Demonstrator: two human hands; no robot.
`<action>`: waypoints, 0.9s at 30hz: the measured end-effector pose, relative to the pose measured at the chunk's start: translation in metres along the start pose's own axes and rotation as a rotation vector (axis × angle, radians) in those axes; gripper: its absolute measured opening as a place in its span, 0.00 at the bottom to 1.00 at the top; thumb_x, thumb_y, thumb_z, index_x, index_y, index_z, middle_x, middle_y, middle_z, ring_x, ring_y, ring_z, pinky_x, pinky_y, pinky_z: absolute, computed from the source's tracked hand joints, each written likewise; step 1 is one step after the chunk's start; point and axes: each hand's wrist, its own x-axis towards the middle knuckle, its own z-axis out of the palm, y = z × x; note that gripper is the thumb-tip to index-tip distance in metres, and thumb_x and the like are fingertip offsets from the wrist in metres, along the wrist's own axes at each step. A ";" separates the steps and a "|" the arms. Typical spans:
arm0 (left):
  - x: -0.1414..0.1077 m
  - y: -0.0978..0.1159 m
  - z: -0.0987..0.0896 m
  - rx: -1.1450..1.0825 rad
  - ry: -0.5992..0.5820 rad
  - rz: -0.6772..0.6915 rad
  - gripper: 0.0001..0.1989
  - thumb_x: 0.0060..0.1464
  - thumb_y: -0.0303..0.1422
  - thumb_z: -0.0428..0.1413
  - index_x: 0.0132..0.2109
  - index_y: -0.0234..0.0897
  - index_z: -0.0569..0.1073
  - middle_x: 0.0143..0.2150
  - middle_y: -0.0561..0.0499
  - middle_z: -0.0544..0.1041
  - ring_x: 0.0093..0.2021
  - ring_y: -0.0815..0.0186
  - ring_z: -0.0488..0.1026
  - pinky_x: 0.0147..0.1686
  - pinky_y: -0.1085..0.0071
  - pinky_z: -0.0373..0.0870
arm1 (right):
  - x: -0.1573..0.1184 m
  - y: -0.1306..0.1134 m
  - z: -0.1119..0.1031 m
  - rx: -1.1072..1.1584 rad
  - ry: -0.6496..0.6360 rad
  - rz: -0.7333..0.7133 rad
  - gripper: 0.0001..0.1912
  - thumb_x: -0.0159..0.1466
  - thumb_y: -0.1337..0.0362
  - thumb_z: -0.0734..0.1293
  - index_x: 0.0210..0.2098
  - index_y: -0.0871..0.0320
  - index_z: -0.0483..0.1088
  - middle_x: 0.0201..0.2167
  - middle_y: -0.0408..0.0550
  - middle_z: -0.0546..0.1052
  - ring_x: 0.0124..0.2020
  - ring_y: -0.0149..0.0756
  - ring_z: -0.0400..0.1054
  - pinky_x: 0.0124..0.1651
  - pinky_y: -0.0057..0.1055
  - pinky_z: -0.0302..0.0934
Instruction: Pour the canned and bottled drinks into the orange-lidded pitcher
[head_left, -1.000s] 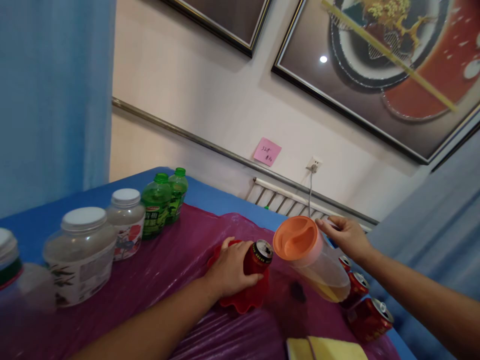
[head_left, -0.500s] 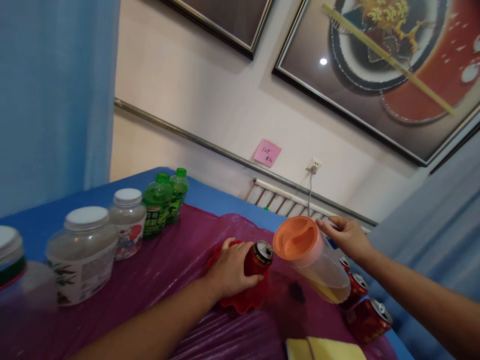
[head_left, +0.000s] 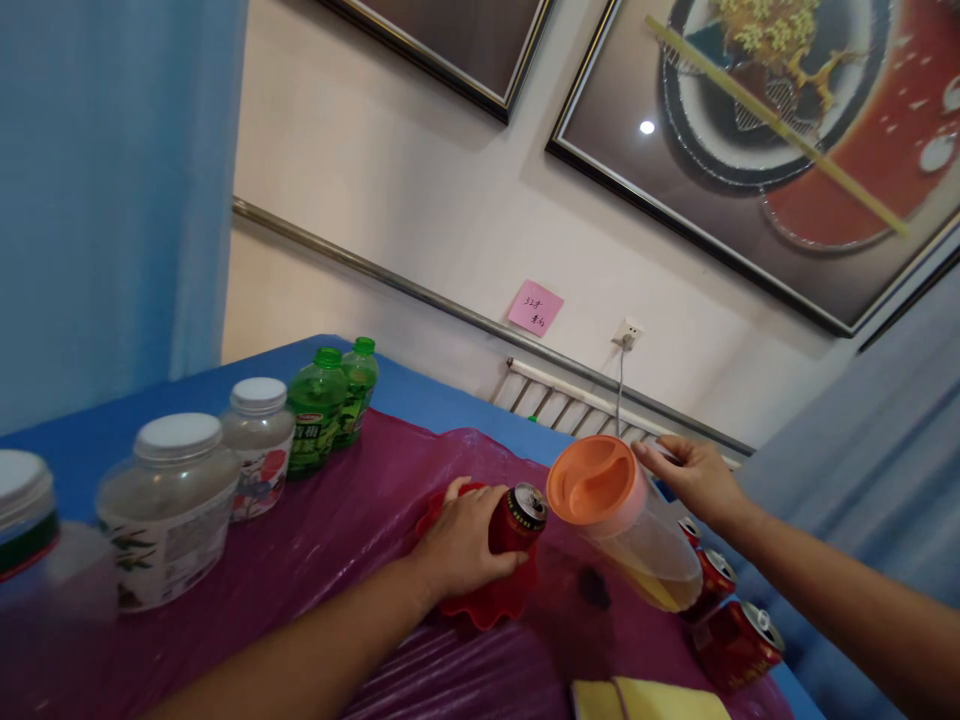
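Observation:
My left hand (head_left: 465,535) is wrapped round a red can (head_left: 517,518) with an open top, standing in or over a red scalloped dish (head_left: 487,608). My right hand (head_left: 694,480) grips the handle of a clear pitcher (head_left: 652,560) with an orange lid (head_left: 592,480). The pitcher tilts toward the can and holds some yellowish liquid low in its body. Its lid is close to the can's top, and no stream of liquid can be made out between them.
Clear jars (head_left: 176,510) with white lids and green bottles (head_left: 319,410) line the left. Several red cans (head_left: 739,645) stand at the right. A yellow cloth (head_left: 652,700) lies at the near edge on purple plastic sheeting (head_left: 300,590), which has a dark wet patch.
Hardly anything differs. The view has shifted very slightly, while both hands keep their hold on the can and the pitcher.

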 end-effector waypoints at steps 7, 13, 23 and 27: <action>0.000 0.000 0.000 0.004 0.005 -0.001 0.28 0.43 0.44 0.66 0.51 0.41 0.71 0.52 0.46 0.79 0.54 0.47 0.75 0.65 0.45 0.49 | 0.000 0.005 0.000 0.010 -0.017 0.017 0.32 0.59 0.38 0.65 0.18 0.53 0.48 0.18 0.36 0.47 0.20 0.28 0.42 0.22 0.28 0.39; 0.000 0.000 0.001 0.000 0.005 0.003 0.28 0.43 0.45 0.66 0.51 0.41 0.71 0.52 0.46 0.79 0.54 0.48 0.74 0.65 0.45 0.50 | -0.001 0.003 0.000 0.008 -0.013 0.025 0.31 0.59 0.38 0.65 0.18 0.53 0.49 0.18 0.36 0.47 0.21 0.28 0.42 0.22 0.28 0.39; 0.000 0.000 0.001 -0.015 -0.001 0.000 0.29 0.43 0.44 0.67 0.52 0.41 0.71 0.52 0.46 0.79 0.54 0.49 0.74 0.65 0.47 0.48 | 0.000 0.004 0.000 -0.005 -0.015 0.009 0.32 0.59 0.36 0.64 0.18 0.53 0.48 0.17 0.36 0.47 0.19 0.27 0.42 0.21 0.28 0.40; 0.000 0.000 0.001 -0.010 -0.006 0.001 0.29 0.43 0.44 0.67 0.51 0.41 0.71 0.52 0.47 0.79 0.53 0.49 0.74 0.64 0.47 0.49 | -0.001 0.004 0.000 -0.014 -0.011 0.003 0.32 0.59 0.37 0.65 0.18 0.53 0.49 0.17 0.36 0.47 0.19 0.27 0.43 0.21 0.28 0.40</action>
